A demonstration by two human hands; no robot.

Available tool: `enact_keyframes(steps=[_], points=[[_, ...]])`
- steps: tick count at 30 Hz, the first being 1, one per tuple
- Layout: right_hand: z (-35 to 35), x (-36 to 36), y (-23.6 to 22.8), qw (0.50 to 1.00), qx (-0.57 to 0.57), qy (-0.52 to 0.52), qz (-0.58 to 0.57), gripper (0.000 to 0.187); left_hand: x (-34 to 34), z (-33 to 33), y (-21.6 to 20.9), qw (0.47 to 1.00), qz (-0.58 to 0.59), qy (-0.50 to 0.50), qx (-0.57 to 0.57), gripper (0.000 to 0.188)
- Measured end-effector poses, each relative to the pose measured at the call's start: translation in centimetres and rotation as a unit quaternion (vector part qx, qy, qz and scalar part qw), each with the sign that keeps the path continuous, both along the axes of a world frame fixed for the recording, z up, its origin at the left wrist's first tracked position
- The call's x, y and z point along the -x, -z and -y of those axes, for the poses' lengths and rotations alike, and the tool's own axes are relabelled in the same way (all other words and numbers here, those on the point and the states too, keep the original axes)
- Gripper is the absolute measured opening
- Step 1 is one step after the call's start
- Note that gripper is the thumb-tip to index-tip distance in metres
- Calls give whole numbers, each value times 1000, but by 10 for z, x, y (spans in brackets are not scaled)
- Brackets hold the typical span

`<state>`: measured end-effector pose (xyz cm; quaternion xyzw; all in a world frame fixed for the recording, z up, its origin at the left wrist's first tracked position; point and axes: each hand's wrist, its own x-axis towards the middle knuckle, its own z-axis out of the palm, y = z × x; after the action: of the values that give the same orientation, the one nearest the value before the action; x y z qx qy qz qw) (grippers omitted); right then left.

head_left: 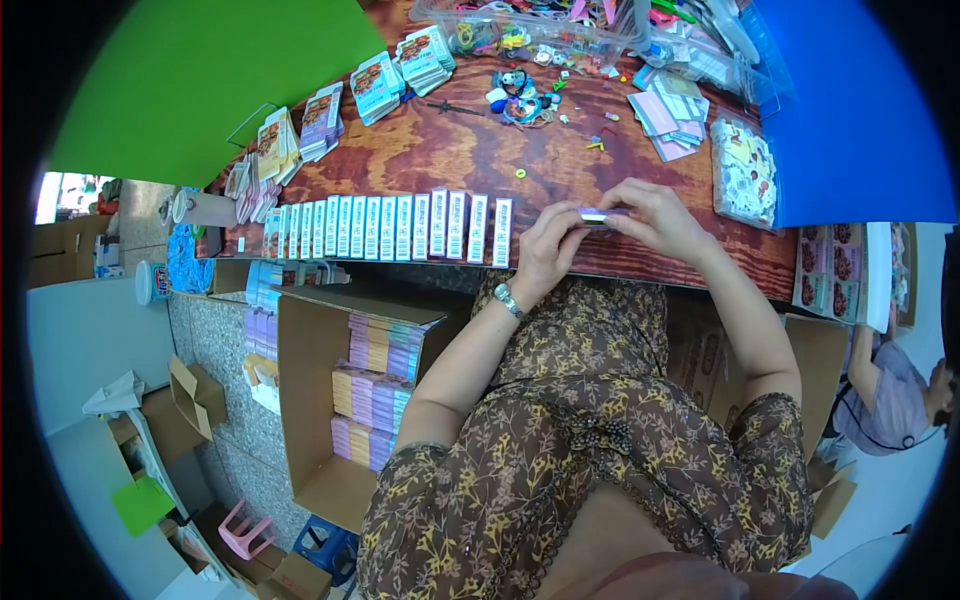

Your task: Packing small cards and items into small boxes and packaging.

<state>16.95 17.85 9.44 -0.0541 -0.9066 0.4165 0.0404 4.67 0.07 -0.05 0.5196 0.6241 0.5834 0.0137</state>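
A reddish-brown wooden table point(420, 160) spans the upper middle of the frame, with a green panel point(200, 80) across the upper left and a blue panel point(850, 110) at the upper right. The person's flowered dress point(530, 420) fills the lower middle. Left of it stands an open cardboard box point(310, 380) with stacks of purple, yellow and blue packs point(375, 400) inside. Another person point(880, 400) shows at the right edge. On the table, a clear plastic tray point(540, 48) of small colourful trinkets sits at the top, and a row of slim upright boxes point(395, 228) runs left of centre, beside the left hand. A clear bag point(745, 170) of white pieces lies at the right, and piles of cards point(375, 88) curve along the upper left. The left hand point(550, 238) and right hand point(648, 214) meet right of centre over the table's near edge. They hold one small purple-and-white box point(597, 217) between them: the left fingers pinch its left end, nearly closed, and the right fingers, bent and close together, grip its right end. A watch point(507, 298) circles the left wrist. A tiny yellow ring point(520, 173) lies above the left hand.
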Motion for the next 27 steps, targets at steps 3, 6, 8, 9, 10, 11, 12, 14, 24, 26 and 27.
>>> enact_keyframes(steps=[3,6,8,9,10,11,12,14,24,26,27], points=[[4,-1,8,997,-37,-2,-61,14,-7,0,7,995,100,-6,16,29],[8,-4,23,982,-152,5,-114,17,-7,-2,12,996,87,-1,0,32],[15,-5,25,962,-236,29,-134,21,-7,-2,13,994,105,1,5,31],[20,-5,25,962,-236,29,-134,21,-8,-2,13,992,122,2,10,31],[25,-4,25,951,-268,39,-149,21,-7,-2,14,992,123,2,10,31],[28,-5,25,939,-299,48,-164,21,-7,-1,15,993,116,0,12,30],[29,-6,26,939,-299,48,-163,21,-7,-2,15,994,110,-2,13,30],[30,-10,30,933,-320,41,-159,22,-9,-1,14,993,115,3,12,31],[32,-18,34,930,-294,24,-217,30,-3,2,-3,1000,-11,-9,20,33],[31,-16,35,962,-203,69,-168,34,-1,1,-3,1000,-14,-14,18,34],[29,-14,36,962,-202,69,-168,34,0,1,-4,1000,-18,-17,14,34]])
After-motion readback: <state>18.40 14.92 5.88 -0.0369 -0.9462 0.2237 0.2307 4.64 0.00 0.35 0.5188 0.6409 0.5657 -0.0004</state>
